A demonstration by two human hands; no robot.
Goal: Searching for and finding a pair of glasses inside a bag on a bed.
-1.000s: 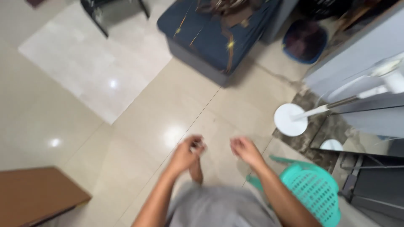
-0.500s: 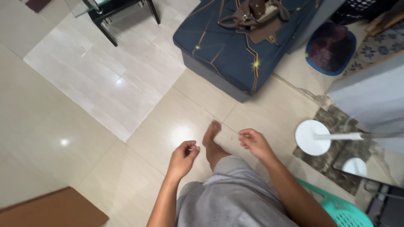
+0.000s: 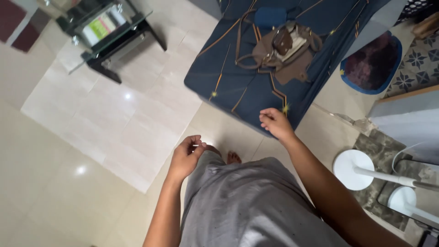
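The left hand (image 3: 185, 158) is curled in front of the person's body, thumb and forefinger pinched together on something very small and pale that shows only as a thin sliver between the fingertips; what it is cannot be told. The other fingers fold loosely into the palm. Just beside that pinch, to its right and a little lower, a bare foot (image 3: 233, 158) peeks out from under the grey garment (image 3: 247, 201) that covers the legs. Further right and slightly higher, the right hand (image 3: 274, 122) hangs with its fingers half bent, loosely cupped and holding nothing, well apart from the left hand. It hovers over the near corner of a dark blue upholstered seat (image 3: 238, 87) with orange lines, without visibly touching it. Beyond the right hand, on top of that seat, lies a brown handbag (image 3: 283, 52) with its straps spread out, and a small blue pouch (image 3: 270, 17) sits just past it. Far beyond the left hand, a low glass-topped table (image 3: 107, 32) with a black frame stands on the pale tiled floor (image 3: 91, 123). To the right of the right hand a round blue and purple mat (image 3: 372, 64) lies on the floor, and nearer, low on the right, the white round base of a stand (image 3: 353, 168) rests on a patch of dark stone.
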